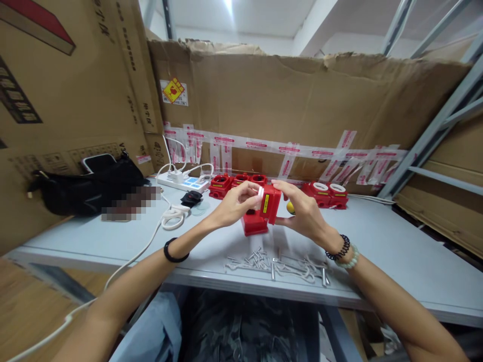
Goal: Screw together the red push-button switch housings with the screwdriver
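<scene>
- The left hand and the right hand met above the pale table, both closed on a red plastic housing held just over the tabletop near its front half.
- The housing was bright red and boxy, made of two parts: a lower block and an upright hinged cover standing tilted open above it.
- The cover carried a narrow yellow label on its face, and a small white piece showed at its top edge under the left fingertips.
- The right fingers pinched the cover's far side; the left fingers curled tightly at its upper corner.
- A scatter of metal pins lay on the table just in front of the hands.
- More red housings stood in a row behind, others with white rings to the right.
- A white power strip and a black bag sat at the left.
</scene>
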`<state>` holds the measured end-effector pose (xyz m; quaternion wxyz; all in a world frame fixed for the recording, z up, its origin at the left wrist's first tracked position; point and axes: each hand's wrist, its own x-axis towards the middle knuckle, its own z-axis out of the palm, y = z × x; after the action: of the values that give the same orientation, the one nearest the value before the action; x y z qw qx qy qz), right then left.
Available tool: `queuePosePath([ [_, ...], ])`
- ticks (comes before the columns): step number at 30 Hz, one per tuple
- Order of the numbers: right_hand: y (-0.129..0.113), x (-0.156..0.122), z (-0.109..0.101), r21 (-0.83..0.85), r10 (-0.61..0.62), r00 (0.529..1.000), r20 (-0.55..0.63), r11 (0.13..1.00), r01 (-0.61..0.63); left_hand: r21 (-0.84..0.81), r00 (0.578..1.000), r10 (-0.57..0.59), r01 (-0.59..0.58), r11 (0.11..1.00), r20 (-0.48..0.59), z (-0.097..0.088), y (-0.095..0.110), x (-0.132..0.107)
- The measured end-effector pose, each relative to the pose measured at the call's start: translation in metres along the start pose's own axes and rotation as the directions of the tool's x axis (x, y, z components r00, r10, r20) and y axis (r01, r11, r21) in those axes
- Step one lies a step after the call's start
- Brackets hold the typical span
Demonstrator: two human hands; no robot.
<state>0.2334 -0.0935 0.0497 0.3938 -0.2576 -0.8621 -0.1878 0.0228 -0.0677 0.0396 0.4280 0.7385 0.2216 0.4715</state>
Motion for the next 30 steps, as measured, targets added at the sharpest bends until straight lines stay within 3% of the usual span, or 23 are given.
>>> queuePosePath([
  [4, -0.003, 0.000, 0.000, -0.166, -0.097, 0.995, 0.012, 0.981, 0.097, -0.012, 0.995, -0.082, 0.081, 0.997, -0.061, 0.005, 0.002, 0.002],
  [9, -0.005, -0.003, -0.001, -0.301, -0.143, 0.986, 0.086, 0.940, 0.163, -0.117, 0.970, -0.242, 0.241, 0.964, 0.004, 0.005, -0.005, 0.004],
  [13, -0.002, -0.003, -0.002, -0.233, -0.108, 0.994, 0.031, 0.966, 0.112, -0.077, 0.965, -0.261, 0.261, 0.962, 0.021, -0.005, -0.013, 0.009],
  [16, 0.003, -0.002, 0.000, -0.072, -0.014, 0.998, -0.062, 0.997, 0.009, 0.166, 0.982, -0.177, 0.185, 0.969, -0.059, -0.021, -0.004, 0.009],
  [18, 0.006, -0.002, 0.000, -0.001, 0.040, 0.996, -0.074, 0.999, -0.040, 0.449, 0.979, -0.089, 0.165, 0.878, -0.185, -0.039, 0.008, 0.005],
  [19, 0.008, -0.002, 0.001, 0.014, 0.054, 0.996, -0.070, 0.998, -0.053, 0.595, 0.973, -0.060, 0.186, 0.782, -0.225, -0.050, 0.012, 0.003],
  [22, 0.009, -0.003, 0.001, 0.030, 0.078, 0.996, -0.052, 0.997, -0.077, 0.856, 0.951, -0.226, 0.290, 0.428, -0.209, -0.088, 0.012, -0.007],
  [24, 0.008, -0.003, 0.001, 0.037, 0.101, 0.995, -0.027, 0.994, -0.100, 0.929, 0.921, -0.372, 0.234, 0.285, -0.118, -0.111, 0.000, -0.012],
  [27, 0.004, -0.003, 0.002, 0.037, 0.124, 0.992, 0.012, 0.992, -0.124, 0.961, 0.866, -0.496, 0.190, 0.202, -0.067, -0.131, -0.023, -0.014],
  [30, 0.003, -0.003, 0.002, 0.040, 0.129, 0.991, 0.018, 0.991, -0.130, 0.967, 0.848, -0.528, 0.169, 0.189, -0.045, -0.135, -0.034, -0.012],
])
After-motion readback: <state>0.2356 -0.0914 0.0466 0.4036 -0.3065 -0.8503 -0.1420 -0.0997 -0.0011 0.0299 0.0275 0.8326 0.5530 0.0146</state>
